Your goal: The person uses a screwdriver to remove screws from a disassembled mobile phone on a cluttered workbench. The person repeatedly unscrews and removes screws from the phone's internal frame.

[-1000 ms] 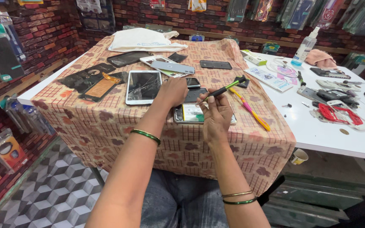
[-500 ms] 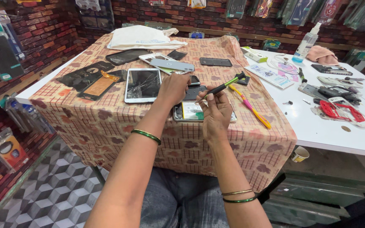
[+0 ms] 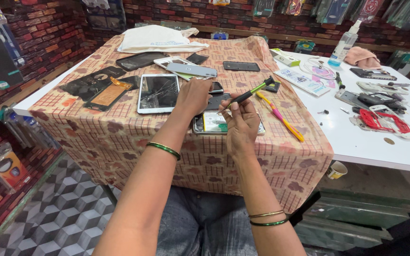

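Note:
My right hand grips a green and black screwdriver, its tip angled down toward an opened phone lying on the patterned tablecloth. My left hand rests flat on the far end of that phone, holding it down. A white tablet with a cracked screen lies just left of my left hand. A pink and yellow tool lies to the right of my right hand.
Several phones and back covers lie across the cloth, with a white folded bag at the back. The white table at right carries phone parts, a red case, a spray bottle and cables. A paper cup sits below.
Both hands stay over the opened phone. The screwdriver has shifted only slightly in my right hand.

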